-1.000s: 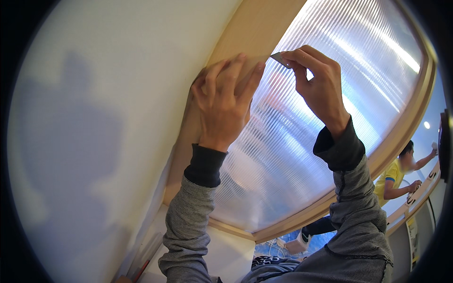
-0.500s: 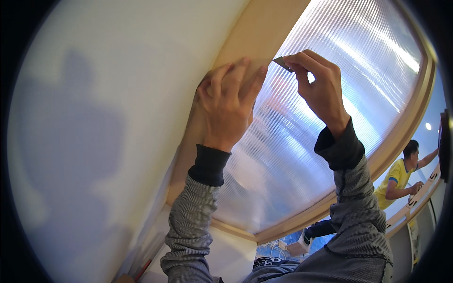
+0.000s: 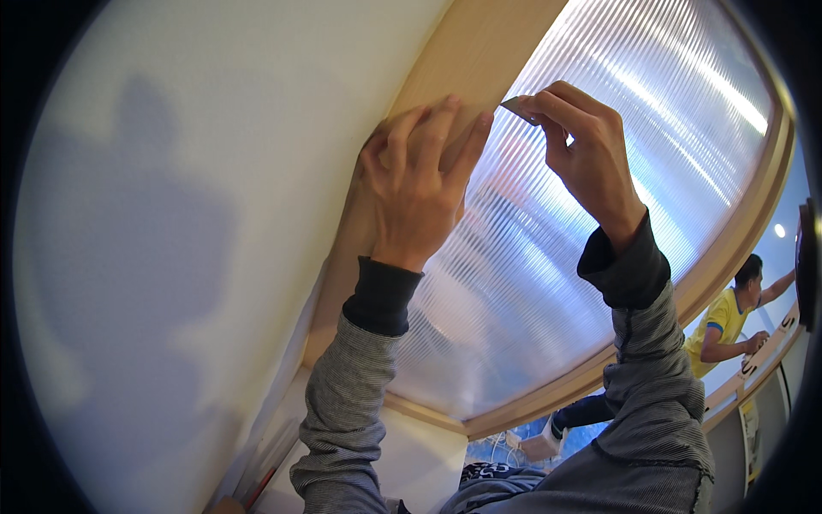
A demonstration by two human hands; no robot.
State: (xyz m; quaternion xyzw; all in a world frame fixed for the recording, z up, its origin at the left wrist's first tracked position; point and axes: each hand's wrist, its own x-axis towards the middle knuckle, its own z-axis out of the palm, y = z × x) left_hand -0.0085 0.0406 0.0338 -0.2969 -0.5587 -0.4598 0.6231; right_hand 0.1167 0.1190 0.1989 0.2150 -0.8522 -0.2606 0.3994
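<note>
My left hand (image 3: 418,184) lies with spread fingers against a light wooden frame board (image 3: 481,51), its fingertips pressing the wood. In my right hand (image 3: 584,137), a small thin dark blade (image 3: 519,109) is pinched between thumb and fingers. The blade's pointed corner meets the edge of the board, where the wood borders a ribbed translucent panel (image 3: 514,283). I cannot tell whether the blade has a handle, as the fingers cover its rear part.
A plain white wall (image 3: 282,103) bearing my shadow rises at the left. The curved wooden frame edge (image 3: 728,257) bounds the panel on the right. Beyond it, a person in a yellow shirt (image 3: 719,321) works at a wooden rail. A white surface (image 3: 419,454) lies below.
My right hand has shifted slightly up and to the right with the blade. The left hand's fingertips have moved a little up and right along the board.
</note>
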